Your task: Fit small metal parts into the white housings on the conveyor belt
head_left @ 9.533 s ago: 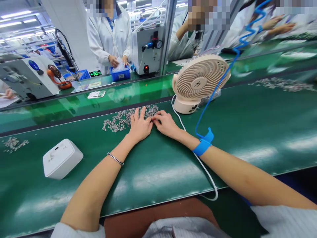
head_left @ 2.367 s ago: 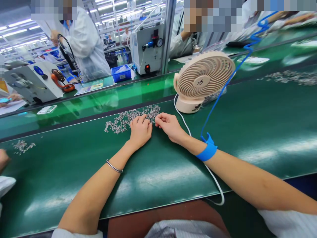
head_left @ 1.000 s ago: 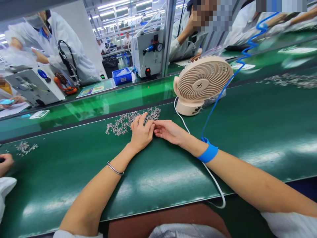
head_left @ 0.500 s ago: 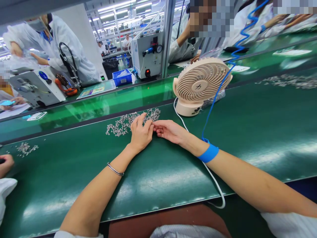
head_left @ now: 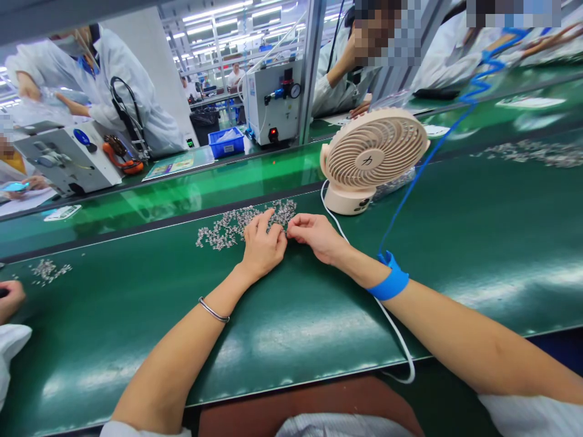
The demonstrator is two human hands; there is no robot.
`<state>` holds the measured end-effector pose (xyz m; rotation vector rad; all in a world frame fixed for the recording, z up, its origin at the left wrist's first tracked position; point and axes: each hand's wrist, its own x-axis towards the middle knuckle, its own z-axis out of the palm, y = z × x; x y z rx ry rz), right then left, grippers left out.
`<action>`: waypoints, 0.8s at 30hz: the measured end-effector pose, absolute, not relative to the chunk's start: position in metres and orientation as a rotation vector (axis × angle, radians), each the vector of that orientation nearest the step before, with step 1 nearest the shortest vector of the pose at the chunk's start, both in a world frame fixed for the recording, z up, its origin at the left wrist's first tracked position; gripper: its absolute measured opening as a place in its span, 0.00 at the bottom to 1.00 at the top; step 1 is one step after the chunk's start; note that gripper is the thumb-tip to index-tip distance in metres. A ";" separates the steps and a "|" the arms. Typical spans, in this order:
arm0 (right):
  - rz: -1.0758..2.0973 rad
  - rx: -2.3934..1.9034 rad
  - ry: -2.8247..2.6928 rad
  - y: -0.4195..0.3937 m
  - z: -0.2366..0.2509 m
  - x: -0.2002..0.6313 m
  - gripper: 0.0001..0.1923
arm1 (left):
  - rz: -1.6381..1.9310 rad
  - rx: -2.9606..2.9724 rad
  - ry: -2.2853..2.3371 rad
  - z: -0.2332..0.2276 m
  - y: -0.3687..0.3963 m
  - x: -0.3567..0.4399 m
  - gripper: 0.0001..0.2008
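Observation:
A pile of small silver metal parts lies on the green belt. My left hand rests at the pile's near right edge, fingers bent over the parts. My right hand is curled beside it, fingertips pinched together against the left thumb and forefinger. Both hands pinch a small metal part where they meet; it is barely visible. A blue wrist strap with a coiled blue cord is on my right wrist, and a thin bangle on the left.
A beige desk fan stands just right of the pile, its white cable running under my right arm. A smaller heap of parts lies far left near another person's hand. Machines and people in white coats stand beyond the belt.
My right hand has curled from flat into a pinch against the left fingertips. A white box that lay on the belt at left 9.5 s ago is gone.

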<state>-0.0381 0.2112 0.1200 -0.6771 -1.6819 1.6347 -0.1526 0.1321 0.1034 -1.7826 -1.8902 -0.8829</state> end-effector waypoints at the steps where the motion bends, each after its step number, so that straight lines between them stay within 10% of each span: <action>1: 1.480 -0.623 -1.778 0.210 0.119 -0.038 0.08 | -0.903 -1.799 -1.928 0.104 0.132 -0.153 0.07; 9: 0.757 -0.453 -2.117 0.207 0.114 -0.037 0.04 | -0.993 -1.861 -2.101 0.105 0.138 -0.160 0.06; 24: 1.489 -0.495 -1.826 0.213 0.104 -0.044 0.12 | -0.929 -1.914 -2.105 0.103 0.137 -0.160 0.06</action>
